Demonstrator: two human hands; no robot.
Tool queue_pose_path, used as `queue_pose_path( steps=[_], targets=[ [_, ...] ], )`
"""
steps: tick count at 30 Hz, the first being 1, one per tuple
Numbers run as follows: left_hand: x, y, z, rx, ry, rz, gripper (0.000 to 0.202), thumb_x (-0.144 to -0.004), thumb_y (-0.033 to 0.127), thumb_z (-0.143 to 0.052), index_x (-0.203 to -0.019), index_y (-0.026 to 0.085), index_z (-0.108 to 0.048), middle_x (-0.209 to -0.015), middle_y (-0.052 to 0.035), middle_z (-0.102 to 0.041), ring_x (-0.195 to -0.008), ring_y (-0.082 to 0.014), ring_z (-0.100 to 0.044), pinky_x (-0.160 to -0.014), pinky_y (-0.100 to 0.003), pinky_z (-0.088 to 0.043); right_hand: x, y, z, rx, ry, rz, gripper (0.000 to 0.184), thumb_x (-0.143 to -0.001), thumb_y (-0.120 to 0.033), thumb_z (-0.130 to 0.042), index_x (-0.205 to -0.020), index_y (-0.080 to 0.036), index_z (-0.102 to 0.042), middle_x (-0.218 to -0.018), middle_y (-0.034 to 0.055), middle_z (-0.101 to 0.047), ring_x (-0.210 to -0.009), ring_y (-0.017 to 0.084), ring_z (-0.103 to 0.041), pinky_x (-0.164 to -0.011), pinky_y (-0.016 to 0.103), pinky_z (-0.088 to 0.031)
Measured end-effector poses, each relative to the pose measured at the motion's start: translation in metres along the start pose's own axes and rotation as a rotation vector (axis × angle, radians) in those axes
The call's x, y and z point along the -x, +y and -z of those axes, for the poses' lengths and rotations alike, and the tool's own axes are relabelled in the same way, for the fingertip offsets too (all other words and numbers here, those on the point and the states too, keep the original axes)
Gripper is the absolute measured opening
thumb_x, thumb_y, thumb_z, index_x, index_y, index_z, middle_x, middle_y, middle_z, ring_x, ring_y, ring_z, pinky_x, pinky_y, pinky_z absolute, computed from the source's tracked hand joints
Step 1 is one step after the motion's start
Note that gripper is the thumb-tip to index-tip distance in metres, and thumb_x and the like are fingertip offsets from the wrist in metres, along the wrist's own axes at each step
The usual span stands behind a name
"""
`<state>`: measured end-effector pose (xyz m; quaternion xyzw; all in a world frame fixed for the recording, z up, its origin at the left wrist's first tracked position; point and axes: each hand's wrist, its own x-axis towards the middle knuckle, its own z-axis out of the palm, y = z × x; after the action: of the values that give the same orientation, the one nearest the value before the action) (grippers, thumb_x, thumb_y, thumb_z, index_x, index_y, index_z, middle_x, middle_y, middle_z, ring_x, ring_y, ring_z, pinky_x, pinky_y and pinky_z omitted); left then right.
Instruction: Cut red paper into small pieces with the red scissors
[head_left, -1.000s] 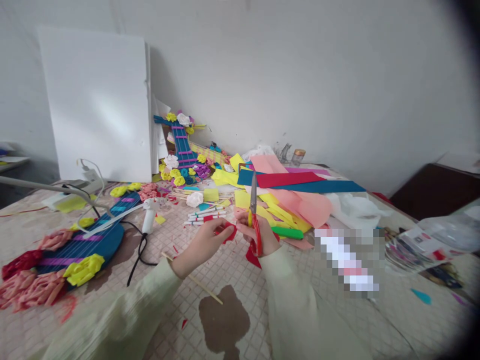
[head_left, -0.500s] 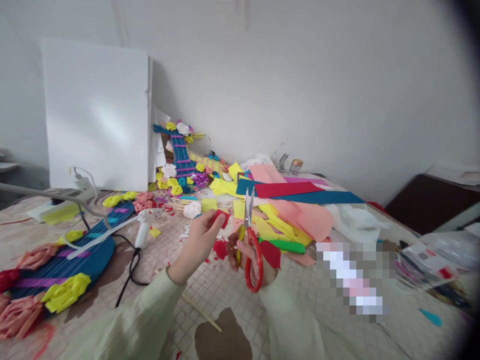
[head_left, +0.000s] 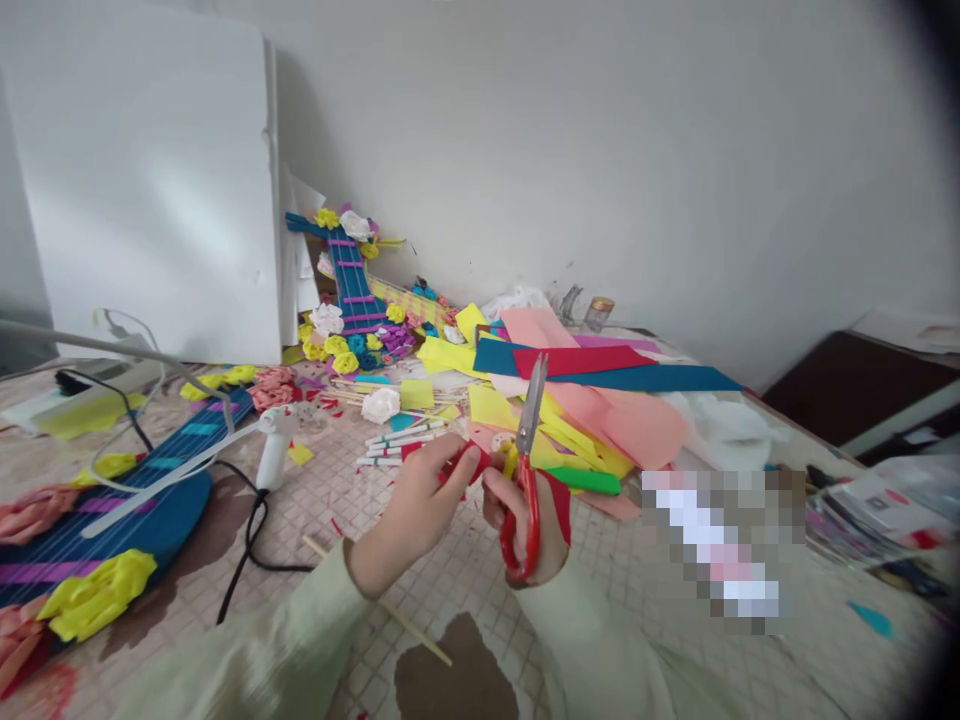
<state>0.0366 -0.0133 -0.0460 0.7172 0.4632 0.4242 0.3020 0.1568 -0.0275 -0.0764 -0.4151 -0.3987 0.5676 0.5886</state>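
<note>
My left hand (head_left: 416, 515) pinches a small piece of red crepe paper (head_left: 474, 462) between thumb and fingers. Close beside it, my right hand (head_left: 544, 530) is closed around scissors (head_left: 528, 500) with red handles. Their blades look nearly closed and point up and away from me. Something narrow and yellow shows at the right fingers; its kind is unclear. More red paper (head_left: 559, 502) lies behind the right hand. Several white sticks with coloured bands (head_left: 394, 448) lie beyond my left hand.
On the left are a white glue gun (head_left: 274, 460) with a black cord and a blue guitar shape (head_left: 169, 520) with paper flowers. Crepe strips (head_left: 637, 420) pile up at the back. A white board (head_left: 150, 200) leans on the wall. Plastic bags (head_left: 874, 510) sit at right.
My left hand has moved right with the red paper, up to my right hand. The scissors tilt slightly more to the right. The whole view has shifted a little.
</note>
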Motion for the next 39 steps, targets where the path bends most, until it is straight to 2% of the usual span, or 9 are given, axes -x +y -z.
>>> queue_pose_path(
  steps=[5, 11, 15, 17, 20, 27, 32, 39],
  targets=[
    [0.003, 0.000, -0.003, -0.054, -0.092, -0.019, 0.031, -0.087, 0.032, -0.040, -0.060, 0.019, -0.040, -0.060, 0.0019, -0.044, -0.057, -0.0127, -0.040, -0.056, -0.026, -0.030, 0.001, 0.001, 0.006, 0.005, -0.031, 0.060, 0.020, -0.073, -0.033, -0.060, -0.072, -0.016, -0.050, -0.039, -0.0092, -0.035, -0.034, 0.003, -0.029, -0.037, 0.018, -0.021],
    [0.003, 0.002, 0.002, -0.014, -0.228, -0.064, 0.029, -0.087, 0.032, -0.041, -0.061, 0.019, -0.045, -0.062, 0.0008, -0.050, -0.060, -0.0132, -0.045, -0.059, -0.026, -0.034, -0.005, -0.001, 0.013, -0.168, -0.017, -0.041, 0.020, -0.066, -0.028, -0.063, -0.075, -0.017, -0.048, -0.042, -0.0110, -0.032, -0.032, 0.002, -0.026, -0.035, 0.016, -0.015],
    [0.002, 0.004, 0.007, 0.061, -0.106, -0.078, 0.029, -0.087, 0.031, -0.042, -0.060, 0.019, -0.042, -0.061, 0.0019, -0.046, -0.060, -0.0126, -0.043, -0.058, -0.026, -0.034, -0.005, 0.001, 0.013, -0.227, -0.091, -0.058, 0.029, -0.066, -0.034, -0.066, -0.082, -0.018, -0.048, -0.050, -0.0086, -0.040, -0.038, 0.005, -0.037, -0.039, 0.018, -0.025],
    [0.000, 0.004, 0.009, 0.105, -0.027, -0.061, 0.027, -0.087, 0.033, -0.042, -0.064, 0.019, -0.045, -0.064, 0.0013, -0.048, -0.062, -0.0130, -0.044, -0.060, -0.026, -0.036, -0.003, 0.005, 0.010, -0.223, -0.190, -0.078, 0.032, -0.067, -0.037, -0.066, -0.087, -0.019, -0.049, -0.057, -0.0061, -0.045, -0.045, 0.006, -0.043, -0.044, 0.020, -0.032],
    [-0.002, 0.002, 0.012, 0.123, 0.078, -0.020, 0.026, -0.087, 0.035, -0.041, -0.067, 0.019, -0.046, -0.066, 0.0011, -0.046, -0.063, -0.0134, -0.042, -0.060, -0.026, -0.036, 0.005, 0.009, 0.004, -0.154, -0.339, -0.138, 0.037, -0.064, -0.038, -0.069, -0.088, -0.018, -0.050, -0.065, -0.0046, -0.047, -0.048, 0.006, -0.043, -0.047, 0.021, -0.032],
    [-0.004, -0.004, 0.009, 0.109, 0.194, 0.002, 0.025, -0.087, 0.035, -0.041, -0.070, 0.018, -0.047, -0.065, 0.0012, -0.047, -0.060, -0.0126, -0.042, -0.056, -0.026, -0.034, 0.020, 0.017, -0.004, -0.036, -0.405, -0.197, 0.030, -0.071, -0.039, -0.064, -0.087, -0.017, -0.050, -0.063, -0.0045, -0.045, -0.048, 0.007, -0.039, -0.047, 0.022, -0.030],
    [-0.005, -0.003, 0.007, 0.112, 0.251, 0.002, 0.026, -0.087, 0.035, -0.041, -0.068, 0.019, -0.046, -0.063, 0.0017, -0.047, -0.058, -0.0119, -0.043, -0.054, -0.025, -0.034, 0.021, 0.027, -0.003, -0.067, -0.413, -0.222, 0.027, -0.076, -0.042, -0.059, -0.086, -0.019, -0.050, -0.059, -0.0048, -0.042, -0.048, 0.007, -0.037, -0.046, 0.021, -0.029],
    [-0.006, -0.005, 0.007, 0.039, 0.323, 0.022, 0.028, -0.086, 0.033, -0.043, -0.062, 0.019, -0.043, -0.057, 0.0030, -0.045, -0.052, -0.0106, -0.040, -0.050, -0.024, -0.031, 0.023, 0.019, -0.008, 0.047, -0.371, -0.265, 0.029, -0.071, -0.041, -0.065, -0.083, -0.020, -0.050, -0.056, -0.0049, -0.044, -0.044, 0.008, -0.039, -0.041, 0.021, -0.027]
  ],
)
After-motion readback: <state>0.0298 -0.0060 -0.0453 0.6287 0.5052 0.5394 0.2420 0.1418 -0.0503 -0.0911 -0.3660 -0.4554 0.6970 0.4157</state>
